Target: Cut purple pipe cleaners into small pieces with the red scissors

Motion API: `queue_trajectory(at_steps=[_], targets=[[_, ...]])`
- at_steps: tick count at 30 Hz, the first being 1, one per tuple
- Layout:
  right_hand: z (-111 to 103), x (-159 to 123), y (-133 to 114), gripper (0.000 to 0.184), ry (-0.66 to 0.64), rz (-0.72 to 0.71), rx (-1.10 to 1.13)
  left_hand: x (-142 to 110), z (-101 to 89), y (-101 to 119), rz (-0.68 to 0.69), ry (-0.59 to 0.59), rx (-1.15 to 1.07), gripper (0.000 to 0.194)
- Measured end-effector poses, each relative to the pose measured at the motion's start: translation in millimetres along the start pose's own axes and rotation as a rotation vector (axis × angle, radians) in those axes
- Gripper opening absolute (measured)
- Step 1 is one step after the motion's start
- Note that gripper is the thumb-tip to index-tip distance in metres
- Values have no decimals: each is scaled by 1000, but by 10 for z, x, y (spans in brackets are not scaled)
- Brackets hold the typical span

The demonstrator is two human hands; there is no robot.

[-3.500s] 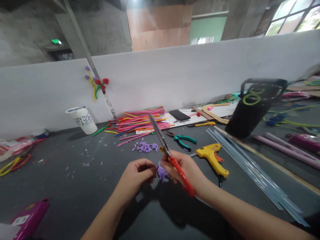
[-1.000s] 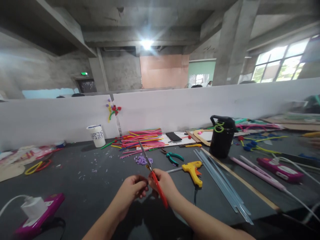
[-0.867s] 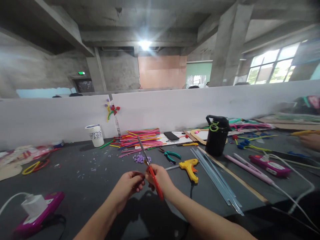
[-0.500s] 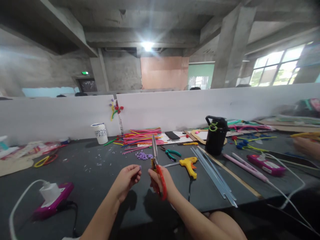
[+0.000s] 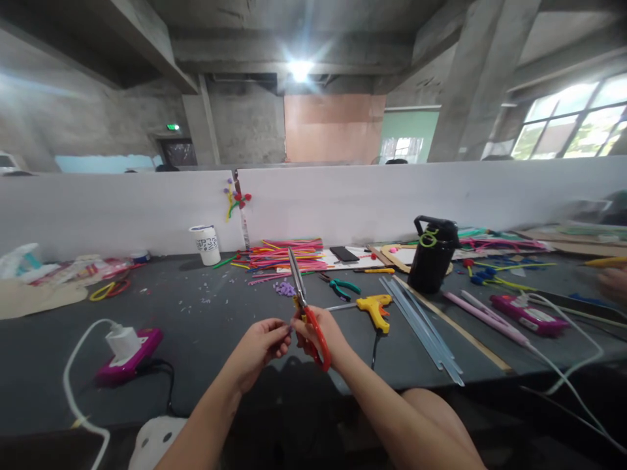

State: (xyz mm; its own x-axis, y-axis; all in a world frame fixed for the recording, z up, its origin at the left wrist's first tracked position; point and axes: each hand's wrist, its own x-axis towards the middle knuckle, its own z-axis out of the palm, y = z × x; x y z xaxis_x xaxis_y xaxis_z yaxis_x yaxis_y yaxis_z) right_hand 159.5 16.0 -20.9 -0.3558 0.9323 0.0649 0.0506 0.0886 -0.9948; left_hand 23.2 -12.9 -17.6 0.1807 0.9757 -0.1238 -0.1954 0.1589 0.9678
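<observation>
Scissors (image 5: 301, 298), red-handled and steel-bladed, point up the frame, gripped by the right hand (image 5: 334, 331). Left hand (image 5: 263, 343), just beside, apparently pinches something tiny.

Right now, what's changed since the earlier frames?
The left hand has come in toward the right hand; half a second ago they were apart. The purple tuft first visible between them isn't clearly seen. Unchanged: red-handled scissors in the right hand; hot-glue gun, pliers, purple clippings.
</observation>
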Motion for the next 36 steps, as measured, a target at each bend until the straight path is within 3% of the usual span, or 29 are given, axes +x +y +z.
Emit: queue_trajectory(at_steps=[5, 12, 21, 29, 32, 36], targets=[[37, -4, 23, 13, -93, -12, -31, -83, -95, 44, -3, 26, 35, 17], [81, 19, 58, 6, -99, -11, -55, -53, -203, 23, -29, 11, 88, 15], [72, 16, 54, 5, -86, -14, -50, 10, -197, -27, -28, 12, 99, 33], [95, 63, 88, 5, -46, -26, -27, 37, -148, -28, -20, 0, 182, 22], [85, 77, 69, 6, -4, -17, -13, 54, -226, 8, 24, 80, 258, 21], [33, 63, -17, 6, 45, -12, -1, 90, -435, 57, 177, 316, 386, 32]])
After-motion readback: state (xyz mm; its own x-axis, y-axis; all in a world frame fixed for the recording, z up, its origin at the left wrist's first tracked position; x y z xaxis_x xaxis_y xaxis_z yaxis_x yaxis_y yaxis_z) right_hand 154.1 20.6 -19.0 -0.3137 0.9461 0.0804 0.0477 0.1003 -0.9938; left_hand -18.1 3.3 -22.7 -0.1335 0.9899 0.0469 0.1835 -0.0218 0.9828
